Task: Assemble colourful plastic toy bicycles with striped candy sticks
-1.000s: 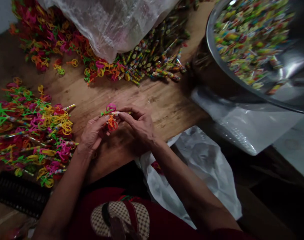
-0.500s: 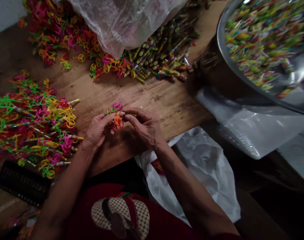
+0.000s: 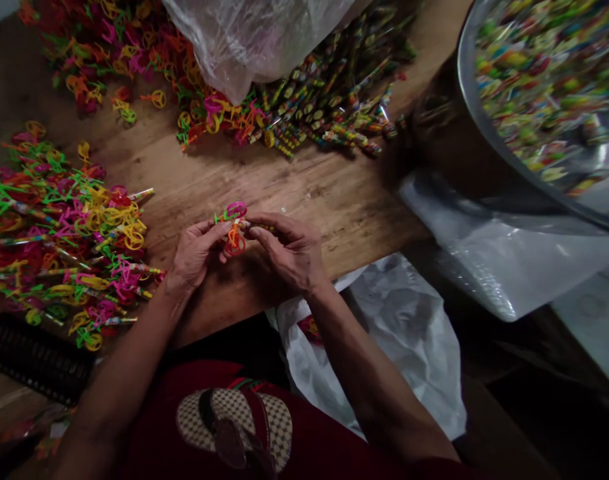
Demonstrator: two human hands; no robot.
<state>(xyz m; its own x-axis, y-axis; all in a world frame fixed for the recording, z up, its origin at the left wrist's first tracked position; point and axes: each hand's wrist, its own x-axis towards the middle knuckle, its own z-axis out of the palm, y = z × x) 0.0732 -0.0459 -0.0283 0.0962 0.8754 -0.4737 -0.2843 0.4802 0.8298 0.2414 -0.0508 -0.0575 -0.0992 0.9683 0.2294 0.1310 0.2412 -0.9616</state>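
A small plastic toy (image 3: pixel 235 241) in green, pink, orange and red, with round wheel-like rings, is held between my two hands over the wooden table. My left hand (image 3: pixel 196 252) is closed, pinching its left side between thumb and fingers. From the right, my right hand (image 3: pixel 295 252) is closed around a thin patterned tube (image 3: pixel 268 227) that meets the toy; the fingers partly hide it. To the left of my left hand lies a heap of similar colourful toys with tubes (image 3: pixel 109 233).
Loose plastic pieces (image 3: pixel 129 57) and a pile of patterned tubes (image 3: pixel 329 100) lie at the back, partly under a clear plastic bag (image 3: pixel 264 40). A large metal bowl (image 3: pixel 467 73) of wrapped pieces stands right. Nearby are a black basket (image 3: pixel 39 357) and a white sack (image 3: pixel 404 333).
The view has shifted slightly, so the bowl appears farther right and the toy heap farther left. Both hands keep nearly the same grip, with the toy turned a little at most.
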